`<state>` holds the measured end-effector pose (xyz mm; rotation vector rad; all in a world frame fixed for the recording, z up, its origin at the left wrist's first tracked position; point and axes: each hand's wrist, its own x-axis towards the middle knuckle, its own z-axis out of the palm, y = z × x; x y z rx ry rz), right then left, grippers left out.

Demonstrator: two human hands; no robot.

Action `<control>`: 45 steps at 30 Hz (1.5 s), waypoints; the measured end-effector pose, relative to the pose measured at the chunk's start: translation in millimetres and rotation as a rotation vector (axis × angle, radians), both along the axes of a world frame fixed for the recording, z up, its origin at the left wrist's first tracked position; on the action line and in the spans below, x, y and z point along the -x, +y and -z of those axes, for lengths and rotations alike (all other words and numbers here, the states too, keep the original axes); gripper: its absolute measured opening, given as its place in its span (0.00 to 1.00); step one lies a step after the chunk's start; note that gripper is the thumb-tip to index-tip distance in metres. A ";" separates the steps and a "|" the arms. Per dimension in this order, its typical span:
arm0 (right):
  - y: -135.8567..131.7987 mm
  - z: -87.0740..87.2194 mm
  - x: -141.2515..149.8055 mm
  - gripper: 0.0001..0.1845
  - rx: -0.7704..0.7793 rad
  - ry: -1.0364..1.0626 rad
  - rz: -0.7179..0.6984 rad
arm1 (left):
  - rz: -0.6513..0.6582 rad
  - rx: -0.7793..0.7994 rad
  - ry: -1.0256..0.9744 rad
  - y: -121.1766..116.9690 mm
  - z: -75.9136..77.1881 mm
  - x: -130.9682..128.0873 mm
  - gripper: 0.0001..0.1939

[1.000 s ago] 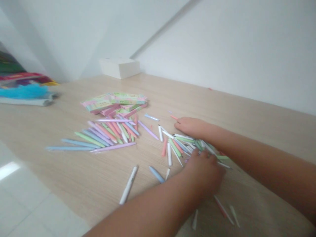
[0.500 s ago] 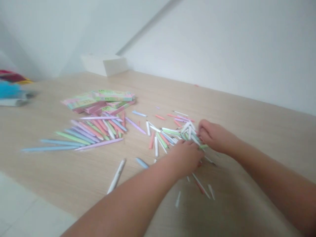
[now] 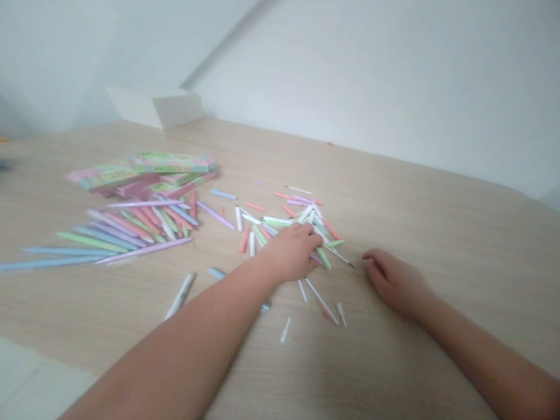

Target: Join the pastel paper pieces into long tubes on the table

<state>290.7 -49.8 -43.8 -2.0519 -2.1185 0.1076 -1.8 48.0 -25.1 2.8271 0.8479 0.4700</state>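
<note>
My left hand (image 3: pixel 294 251) is over the near side of a loose pile of pen parts, its fingers bent down and closed on a pen part. A small purple piece (image 3: pixel 314 256) shows between its fingers and thumb. Beside it lie a green pen barrel (image 3: pixel 324 258) and a thin white refill (image 3: pixel 339 254) with a dark tip. White barrels (image 3: pixel 306 213) are heaped just beyond the fingers. My right hand (image 3: pixel 396 284) rests to the right of the pile, fingers curled closed; whatever it may hold is hidden. The picture is somewhat blurred.
Whole pastel pens (image 3: pixel 131 230) lie in a bunch on the left, in front of stacked green-and-pink boxes (image 3: pixel 170 163). A white box (image 3: pixel 161 108) stands against the wall. One white pen (image 3: pixel 180 296) and several loose refills (image 3: pixel 321 300) lie nearer on the wooden table (image 3: pixel 394 192).
My right hand has drawn away from the pile, to the right and nearer me. My left hand stays at the pile, its fingers further over it. The view has shifted right.
</note>
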 end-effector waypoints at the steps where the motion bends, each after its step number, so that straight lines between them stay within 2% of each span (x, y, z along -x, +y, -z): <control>1: 4.8 -1.5 6.1 0.14 -0.001 -0.020 0.006 | 0.000 0.004 0.000 1.4 -0.5 1.4 0.15; 11: 49.7 -5.8 30.6 0.14 -0.046 -0.075 -0.101 | 0.070 0.114 -0.035 13.2 5.8 10.1 0.10; 16: 63.2 -4.9 34.8 0.14 -0.082 -0.045 -0.142 | 0.098 0.142 -0.066 14.8 5.0 14.8 0.12; 20: 57.0 -4.5 33.2 0.15 -0.110 0.007 -0.164 | 0.095 0.123 -0.071 14.7 5.4 15.6 0.14; 26: 33.5 -14.7 44.1 0.13 -0.043 0.047 -0.339 | 0.044 0.101 -0.044 15.3 2.8 14.4 0.12; 28: 31.2 -16.5 48.7 0.13 -0.045 0.032 -0.332 | 0.036 0.097 -0.047 15.6 2.8 14.6 0.12; 30: 34.1 -15.4 51.2 0.14 -0.082 0.018 -0.265 | 0.038 0.092 -0.058 15.8 4.1 14.6 0.12; 33: 46.2 -11.2 51.3 0.17 -0.146 0.007 -0.157 | 0.032 0.071 -0.063 16.0 6.9 13.9 0.10; 35: 56.0 -9.7 50.0 0.18 -0.155 -0.007 -0.137 | 0.024 0.056 -0.059 16.0 8.2 13.3 0.10; 45: 84.0 -19.3 44.6 0.21 0.032 -0.215 -0.296 | 0.007 0.035 -0.036 14.5 7.9 10.9 0.10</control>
